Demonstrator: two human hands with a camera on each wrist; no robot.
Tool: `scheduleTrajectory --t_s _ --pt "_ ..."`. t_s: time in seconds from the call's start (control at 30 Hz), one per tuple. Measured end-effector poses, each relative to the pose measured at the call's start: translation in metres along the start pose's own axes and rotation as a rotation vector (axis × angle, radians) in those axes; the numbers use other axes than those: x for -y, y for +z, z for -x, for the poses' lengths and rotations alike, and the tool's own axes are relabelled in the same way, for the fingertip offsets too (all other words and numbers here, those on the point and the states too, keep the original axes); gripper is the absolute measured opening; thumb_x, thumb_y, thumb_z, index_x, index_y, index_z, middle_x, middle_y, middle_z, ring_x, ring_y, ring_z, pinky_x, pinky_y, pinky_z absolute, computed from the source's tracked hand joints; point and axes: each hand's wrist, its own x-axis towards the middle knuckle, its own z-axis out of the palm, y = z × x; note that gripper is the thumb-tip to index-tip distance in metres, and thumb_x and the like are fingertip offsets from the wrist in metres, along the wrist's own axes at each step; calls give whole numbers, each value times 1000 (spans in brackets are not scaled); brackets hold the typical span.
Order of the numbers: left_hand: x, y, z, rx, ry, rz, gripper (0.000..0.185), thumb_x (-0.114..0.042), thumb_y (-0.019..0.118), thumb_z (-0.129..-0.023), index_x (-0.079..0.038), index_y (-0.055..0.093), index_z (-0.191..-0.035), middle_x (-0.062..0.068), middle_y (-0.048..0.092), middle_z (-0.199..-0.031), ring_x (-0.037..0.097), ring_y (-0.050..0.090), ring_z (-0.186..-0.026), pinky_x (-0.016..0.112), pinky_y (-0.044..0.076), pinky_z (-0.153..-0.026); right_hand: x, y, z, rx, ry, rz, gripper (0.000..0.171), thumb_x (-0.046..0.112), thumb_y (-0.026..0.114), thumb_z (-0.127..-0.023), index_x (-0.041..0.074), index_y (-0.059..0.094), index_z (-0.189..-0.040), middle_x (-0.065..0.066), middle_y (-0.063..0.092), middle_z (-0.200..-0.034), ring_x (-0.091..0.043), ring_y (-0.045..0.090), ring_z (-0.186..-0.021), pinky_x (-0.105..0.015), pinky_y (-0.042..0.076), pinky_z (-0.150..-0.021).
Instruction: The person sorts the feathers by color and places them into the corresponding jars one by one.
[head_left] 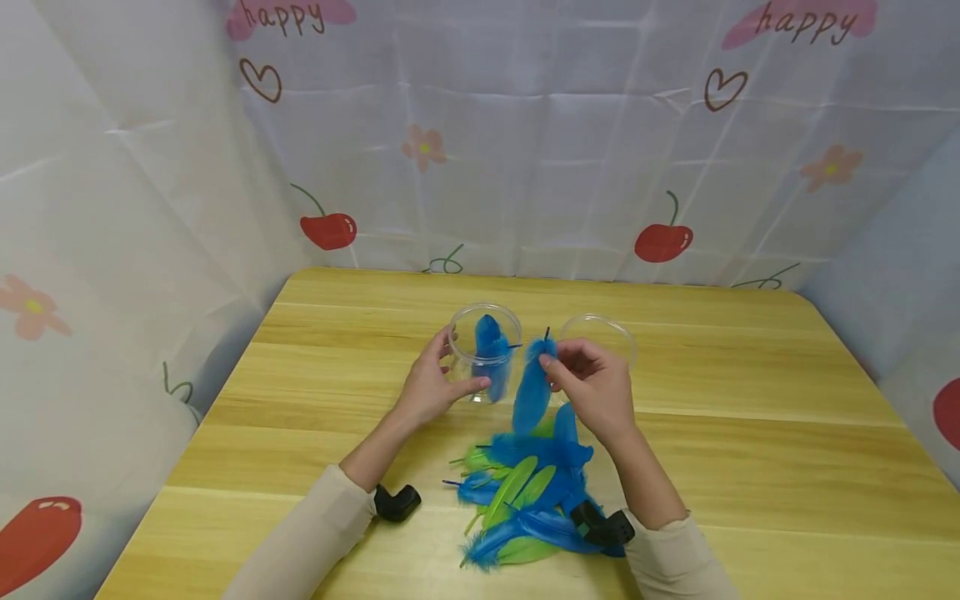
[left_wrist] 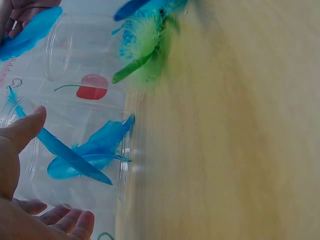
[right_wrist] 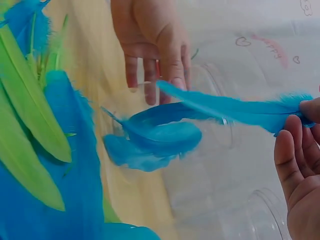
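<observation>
The right hand (head_left: 596, 385) pinches a blue feather (head_left: 532, 385) near its quill tip, its long axis hanging almost upright, vane down, just right of the clear cup (head_left: 486, 350). The left hand (head_left: 431, 385) curls round that cup mid-bench, nearer the far edge; blue feathers already lie inside.

My right hand (head_left: 592, 385) pinches a blue feather (head_left: 532, 387), hanging down. My left hand (head_left: 431, 385) grips the clear cup (head_left: 486, 350), upright, blue feathers inside.
</observation>
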Motion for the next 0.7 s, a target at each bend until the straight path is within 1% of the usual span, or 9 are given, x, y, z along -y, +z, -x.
scheduleTrajectory --t_s 0.07,0.17,0.33,0.53,0.7 --pt "0 0 0 2 0 -1 97 -26 86 -79 -4 27 -154 19 39 -151 39 42 -134 54 41 -105 0 -2 -2 -25 2 -40 10 -3 70 -89 -9 69 -96 -17 68 -76 -19 66 -61 -29 58 -57" --pt "-1 0 0 0 -4 4 98 -27 86 -79 -5 28 -154 18 39 -152 38 41 -135 53 40 -106 1 -3 -4 -52 7 -106 10 -3 69 -90 -11 67 -95 -13 69 -73 -17 66 -58 -27 57 -56" --pt "-1 0 0 -2 -1 5 97 -27 86 -79 -5 28 -154 17 39 -152 37 41 -135 53 40 -106 -1 -4 -5 -95 28 -166 14 0 68 -91 -13 65 -93 -6 68 -69 -19 66 -54 -27 57 -54" --pt "-1 1 0 -1 -6 10 97 -26 85 -79 -6 28 -154 17 39 -152 37 41 -136 53 40 -107 -1 -5 -6 -137 52 -230 15 1 68 -92 -13 64 -94 -5 68 -69 -16 64 -53 -26 56 -51" --pt "-1 1 0 -1 -9 11 97 -26 85 -79 -7 28 -155 17 39 -152 37 40 -136 53 40 -106 1 -5 -8 -175 63 -317 6 -2 66 -93 -8 66 -92 -5 67 -68 -14 63 -51 -25 55 -50"
